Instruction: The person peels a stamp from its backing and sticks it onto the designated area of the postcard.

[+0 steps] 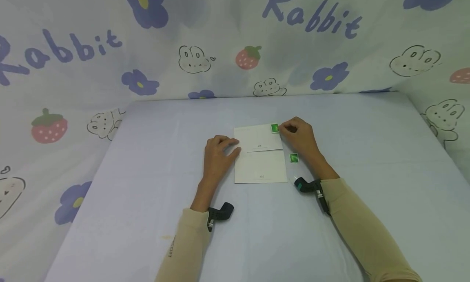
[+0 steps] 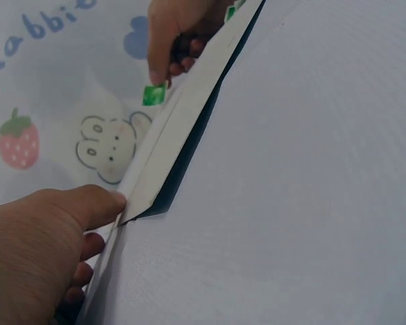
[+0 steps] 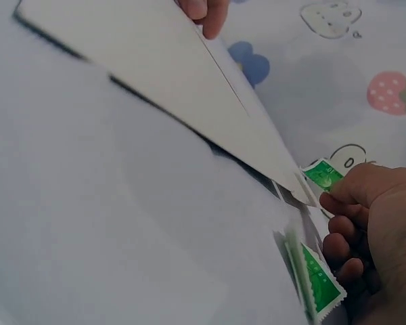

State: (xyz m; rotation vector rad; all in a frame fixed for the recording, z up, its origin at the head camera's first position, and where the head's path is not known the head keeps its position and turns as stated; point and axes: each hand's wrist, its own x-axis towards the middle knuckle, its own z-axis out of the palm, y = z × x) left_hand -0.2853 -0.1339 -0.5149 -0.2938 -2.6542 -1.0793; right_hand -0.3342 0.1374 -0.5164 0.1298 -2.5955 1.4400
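Observation:
Two off-white envelopes lie flat on the table, the upper envelope (image 1: 253,140) directly above the lower envelope (image 1: 260,167). By the thumb and index fingertips, my right hand (image 1: 301,137) pinches a small green stamp (image 1: 275,128) at the upper envelope's top right corner. In the right wrist view that stamp (image 3: 321,175) shows its white scalloped border. Another green stamp (image 1: 294,158) lies on the table below the right hand, right of the envelopes. My left hand (image 1: 218,157) rests at the upper envelope's left edge, its thumb and index fingertips apart and touching there.
A white cloth covers the table (image 1: 147,159). Behind it and at both sides hangs a white curtain (image 1: 224,29) printed with rabbits, strawberries and blue flowers. Black wrist cameras sit on both forearms, the right camera (image 1: 306,185) close to the lower envelope's right corner.

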